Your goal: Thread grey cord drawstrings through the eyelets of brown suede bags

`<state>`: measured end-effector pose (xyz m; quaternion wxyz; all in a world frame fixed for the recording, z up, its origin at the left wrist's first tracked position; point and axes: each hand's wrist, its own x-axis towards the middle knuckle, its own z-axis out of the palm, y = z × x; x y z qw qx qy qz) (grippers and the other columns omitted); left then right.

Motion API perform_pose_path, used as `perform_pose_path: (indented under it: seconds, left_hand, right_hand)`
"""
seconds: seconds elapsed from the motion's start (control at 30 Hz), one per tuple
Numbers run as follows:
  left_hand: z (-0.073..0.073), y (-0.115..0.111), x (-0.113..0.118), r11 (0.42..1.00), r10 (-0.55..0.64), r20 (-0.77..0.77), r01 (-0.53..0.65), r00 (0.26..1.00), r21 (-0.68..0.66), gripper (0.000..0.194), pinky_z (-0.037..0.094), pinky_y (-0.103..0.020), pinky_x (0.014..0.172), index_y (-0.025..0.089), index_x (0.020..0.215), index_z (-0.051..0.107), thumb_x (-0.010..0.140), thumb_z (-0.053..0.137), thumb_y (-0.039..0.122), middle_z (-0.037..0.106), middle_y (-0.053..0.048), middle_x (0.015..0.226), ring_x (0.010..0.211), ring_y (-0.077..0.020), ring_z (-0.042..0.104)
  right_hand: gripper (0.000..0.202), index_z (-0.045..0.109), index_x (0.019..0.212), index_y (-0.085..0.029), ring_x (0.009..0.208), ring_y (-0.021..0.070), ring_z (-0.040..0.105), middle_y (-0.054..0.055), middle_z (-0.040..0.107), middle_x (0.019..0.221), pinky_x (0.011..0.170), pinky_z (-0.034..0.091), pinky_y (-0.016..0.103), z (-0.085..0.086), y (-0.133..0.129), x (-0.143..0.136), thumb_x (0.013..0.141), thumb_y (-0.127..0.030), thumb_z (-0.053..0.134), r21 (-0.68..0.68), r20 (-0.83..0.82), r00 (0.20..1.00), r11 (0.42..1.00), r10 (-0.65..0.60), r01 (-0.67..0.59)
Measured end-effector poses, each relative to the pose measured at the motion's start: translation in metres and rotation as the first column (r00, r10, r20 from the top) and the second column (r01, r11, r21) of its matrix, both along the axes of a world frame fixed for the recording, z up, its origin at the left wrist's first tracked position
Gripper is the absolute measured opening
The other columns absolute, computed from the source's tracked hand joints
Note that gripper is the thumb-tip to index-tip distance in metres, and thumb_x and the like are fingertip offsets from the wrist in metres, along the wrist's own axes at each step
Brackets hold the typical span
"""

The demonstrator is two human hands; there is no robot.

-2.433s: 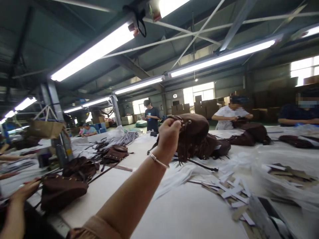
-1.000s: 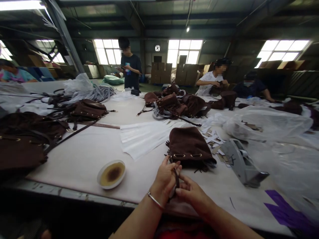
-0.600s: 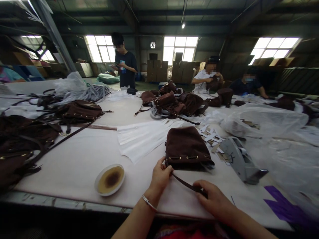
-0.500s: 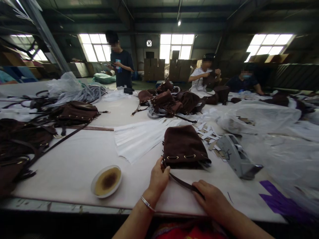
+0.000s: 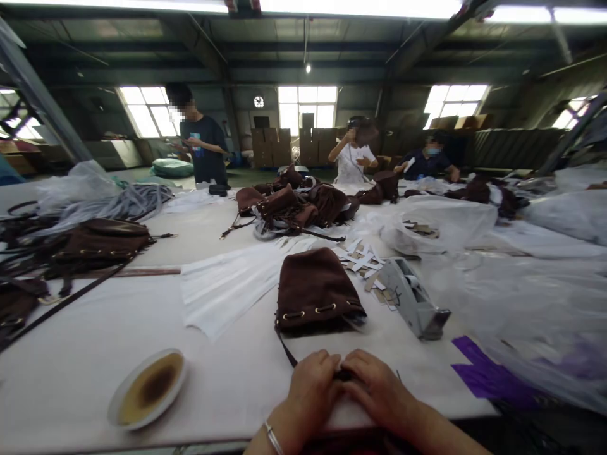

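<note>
A dark brown fringed bag (image 5: pixel 317 287) with gold eyelets lies on the white table just beyond my hands. From its near left corner a narrow brown strap (image 5: pixel 284 346) runs down to my fingers. My left hand (image 5: pixel 313 382) is closed around the strap, a bangle on its wrist. Close against it, my right hand (image 5: pixel 374 385) is also closed on the strap, at a dark piece between the two hands. The fingers hide most of that piece. To the left sits a white dish (image 5: pixel 115 404) of yellowish material with a dark brown centre.
A grey tape dispenser (image 5: pixel 412 303) stands right of the bag, by scattered card pieces (image 5: pixel 363 259). White sheets (image 5: pixel 227 284) lie left. More brown bags (image 5: pixel 298 202) are piled behind. Purple strips (image 5: pixel 488 373) and clear plastic (image 5: pixel 521 303) cover the right. Several people are beyond.
My left hand has left the bag's corner and come along the strap to meet my right hand. The view has turned right. A person in white behind has raised a brown bag.
</note>
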<state>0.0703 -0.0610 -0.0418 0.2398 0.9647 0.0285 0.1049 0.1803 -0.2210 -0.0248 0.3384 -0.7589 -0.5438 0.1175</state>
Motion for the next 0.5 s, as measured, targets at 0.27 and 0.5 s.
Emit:
perform_pose_path:
  seconds: [0.27,0.5]
  left_hand:
    - [0.033,0.004,-0.001,0.989,-0.010,-0.058,0.001,0.998,-0.149,0.006,0.043,-0.026,0.069,0.019,0.083,0.068,0.081,0.066,0.023,0.062,-0.003,0.080,0.077,-0.0166,0.058]
    - [0.034,-0.007,-0.006,0.969,0.018,-0.017,-0.021,1.000,-0.247,0.013,0.042,-0.025,0.069,0.020,0.094,0.066,0.089,0.057,0.029,0.070,-0.003,0.088,0.077,-0.0159,0.061]
  right_hand:
    - [0.016,0.070,0.085,-0.020,0.082,0.0198,0.063,0.004,0.070,0.084,0.078,0.048,0.031,-0.003,-0.005,0.020,0.087,-0.025,0.055,-0.038,-0.299,0.943,0.990,-0.143,0.138]
    - [0.013,0.072,0.084,-0.021,0.078,0.0177,0.063,0.001,0.070,0.080,0.073,0.047,0.027,0.014,0.013,0.022,0.086,-0.029,0.062,0.044,-0.489,0.871,0.995,-0.057,0.090]
